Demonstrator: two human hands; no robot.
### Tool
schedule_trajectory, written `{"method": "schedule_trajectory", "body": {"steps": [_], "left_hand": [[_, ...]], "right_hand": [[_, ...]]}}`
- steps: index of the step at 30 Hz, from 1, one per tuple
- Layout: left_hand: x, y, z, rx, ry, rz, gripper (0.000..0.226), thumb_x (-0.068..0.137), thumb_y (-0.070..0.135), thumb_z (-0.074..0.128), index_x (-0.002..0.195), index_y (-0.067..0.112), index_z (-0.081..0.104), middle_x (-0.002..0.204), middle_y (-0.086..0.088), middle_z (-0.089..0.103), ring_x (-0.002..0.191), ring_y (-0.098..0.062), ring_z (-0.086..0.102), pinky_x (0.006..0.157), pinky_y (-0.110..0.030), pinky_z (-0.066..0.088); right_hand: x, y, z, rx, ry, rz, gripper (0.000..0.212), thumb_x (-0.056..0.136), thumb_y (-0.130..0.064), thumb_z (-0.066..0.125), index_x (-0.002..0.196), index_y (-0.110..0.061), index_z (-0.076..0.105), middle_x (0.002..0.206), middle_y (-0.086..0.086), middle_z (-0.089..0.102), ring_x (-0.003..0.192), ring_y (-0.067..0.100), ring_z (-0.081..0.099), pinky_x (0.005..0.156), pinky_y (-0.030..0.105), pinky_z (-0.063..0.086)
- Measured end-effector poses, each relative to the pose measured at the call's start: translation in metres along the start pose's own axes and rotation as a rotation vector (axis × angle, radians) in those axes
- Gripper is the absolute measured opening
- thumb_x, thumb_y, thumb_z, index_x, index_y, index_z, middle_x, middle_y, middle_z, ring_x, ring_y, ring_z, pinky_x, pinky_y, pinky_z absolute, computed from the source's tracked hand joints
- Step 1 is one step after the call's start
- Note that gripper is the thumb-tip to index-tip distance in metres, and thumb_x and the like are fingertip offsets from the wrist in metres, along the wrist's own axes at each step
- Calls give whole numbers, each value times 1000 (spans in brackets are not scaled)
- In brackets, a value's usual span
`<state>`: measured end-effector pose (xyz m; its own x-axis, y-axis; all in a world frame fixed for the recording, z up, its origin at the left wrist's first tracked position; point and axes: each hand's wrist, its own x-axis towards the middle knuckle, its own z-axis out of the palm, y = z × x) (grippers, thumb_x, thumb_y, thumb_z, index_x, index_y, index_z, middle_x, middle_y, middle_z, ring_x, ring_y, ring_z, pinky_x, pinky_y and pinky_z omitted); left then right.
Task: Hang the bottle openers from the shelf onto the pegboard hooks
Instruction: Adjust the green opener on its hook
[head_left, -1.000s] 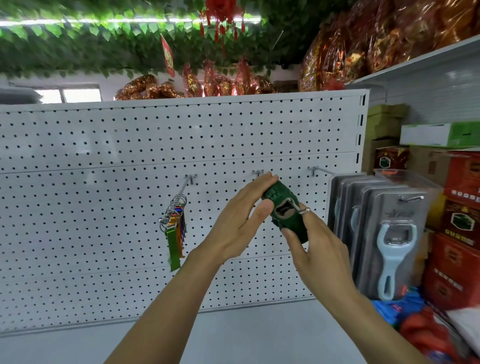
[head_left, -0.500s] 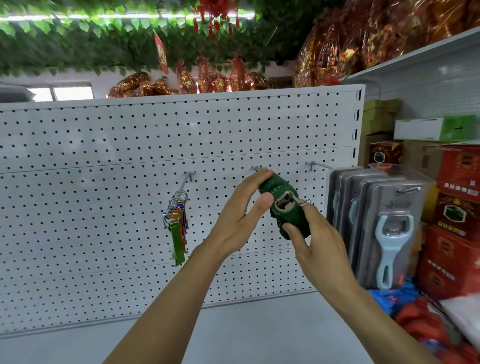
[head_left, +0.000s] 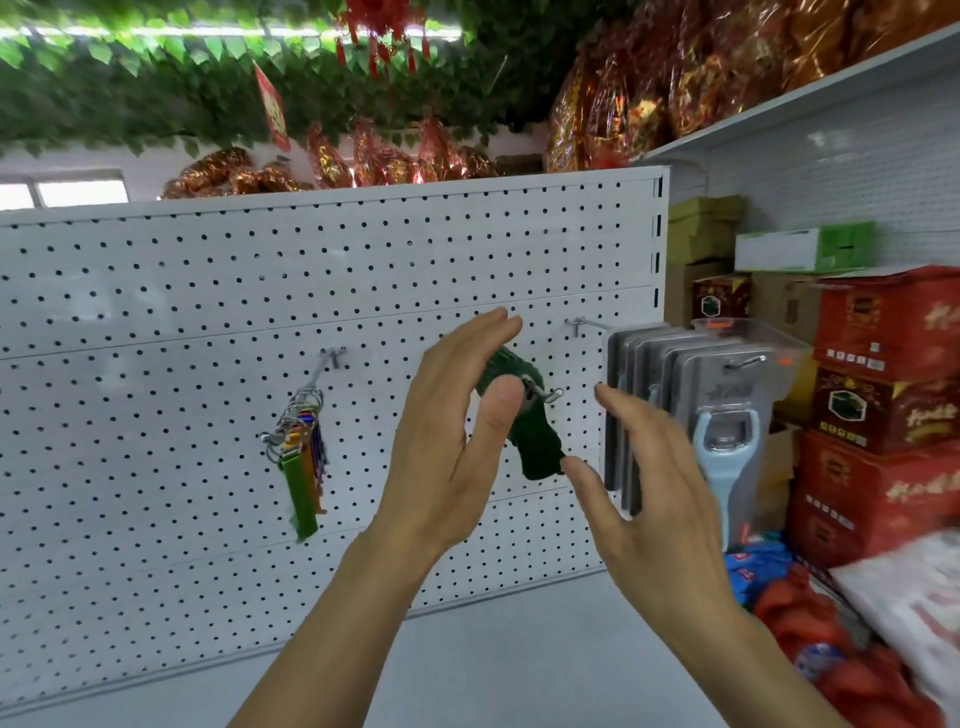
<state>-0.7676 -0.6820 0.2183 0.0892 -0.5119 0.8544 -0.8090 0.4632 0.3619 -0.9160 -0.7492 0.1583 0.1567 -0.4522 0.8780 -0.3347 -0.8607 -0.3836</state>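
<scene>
A dark green bottle opener (head_left: 537, 441) hangs tilted on the middle hook (head_left: 553, 395) of the white pegboard (head_left: 156, 322). My left hand (head_left: 447, 447) is open just left of it, fingers straight and thumb in front of its upper part. To its right, my right hand (head_left: 649, 493) has its fingers spread, with the thumb tip beside the opener's lower end. A bunch of coloured bottle openers (head_left: 301, 457) on key rings hangs from the left hook (head_left: 330, 358). Carded pale blue openers (head_left: 722, 441) fill the right hook (head_left: 582, 325).
The grey shelf board (head_left: 467, 675) runs below the pegboard. Red boxes (head_left: 883, 415) are stacked at the right, with red and blue bags (head_left: 810, 623) below them. A higher shelf (head_left: 831, 78) with foil-wrapped goods sits overhead at the right.
Both hands held the green opener up at the middle hook. Now they have let go and drawn apart, and the opener hangs on the hook by itself.
</scene>
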Motion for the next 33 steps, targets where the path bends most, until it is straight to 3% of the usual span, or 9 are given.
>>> {"method": "schedule_trajectory", "body": {"steps": [4,7,10,14,17,24,26,29,33], "left_hand": [[-12,52,11,93,38,282,44,96,33,44,135,14,48,143,-1,49,136,-10,41,110,-22,31],[-14,71,41,113,-67,377,49,94,30,54,139,14,44,148,-3,42,140,-12,36,113,-25,31],[-6,63,78,233,-180,295,75,89,33,65,151,21,26,160,4,21,148,-10,18,118,-29,25],[6,39,106,281,-298,22,98,86,43,66,152,39,-6,160,25,-8,146,6,-6,121,-35,22],[11,30,117,303,-318,-46,98,86,44,67,149,47,-8,158,30,-9,143,12,-7,121,-30,18],[17,18,127,306,-292,-123,93,85,41,69,149,47,2,159,25,7,145,8,6,119,-23,16],[21,15,128,303,-286,-153,92,85,41,70,149,46,4,159,24,10,145,6,10,119,-26,19],[26,11,130,289,-290,-199,91,85,40,70,149,46,5,158,25,11,144,7,11,117,-21,17],[30,6,130,259,-301,-239,89,87,39,68,149,46,5,158,25,13,143,7,12,114,-20,18]], "right_hand": [[1,30,-38,-22,225,-97,64,83,-33,65,137,-11,41,140,8,42,133,8,31,110,27,27],[9,56,-55,4,228,-6,86,78,-39,71,144,-3,29,149,12,27,142,15,21,116,27,21],[18,79,-66,51,57,89,104,74,-44,75,152,-20,11,158,0,12,147,6,7,117,22,15],[32,98,-74,216,-135,131,87,85,-42,62,150,-42,5,157,-26,9,145,-4,10,118,33,22],[41,108,-75,301,-226,145,74,89,-39,57,148,-46,13,149,-40,16,139,-13,18,117,37,28],[53,125,-67,333,-270,181,57,90,-45,54,138,-56,25,142,-33,39,132,1,42,106,58,35],[57,128,-63,330,-280,180,54,92,-41,55,133,-60,25,137,-41,37,130,-4,40,107,52,36],[65,130,-59,368,-289,158,55,95,-30,55,133,-56,26,123,-52,33,119,-26,33,103,21,36],[71,133,-53,405,-298,178,53,96,-22,54,134,-50,31,120,-52,37,116,-28,35,91,7,34]]}}
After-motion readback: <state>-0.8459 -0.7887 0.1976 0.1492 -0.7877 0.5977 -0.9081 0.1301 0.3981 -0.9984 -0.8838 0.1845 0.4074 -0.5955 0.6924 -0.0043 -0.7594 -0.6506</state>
